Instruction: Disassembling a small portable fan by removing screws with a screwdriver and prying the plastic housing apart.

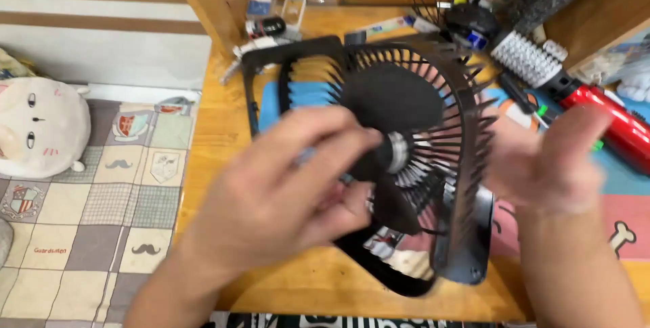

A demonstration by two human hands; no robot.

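Left hand (271,192) grips the black desk fan (399,159) at its hub, above the wooden desk (217,132); right hand (548,165), open, braces the grille rim; support both sides evenly, judged advisable.

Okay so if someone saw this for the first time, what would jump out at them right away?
First the black desk fan with its spoked grille, held above the wooden desk at the centre of the view; the left hand is at its hub and the right hand at its outer edge, both blurred. Next the red bottle lying at the right, then the white cat-face plush on the patchwork blanket at far left.
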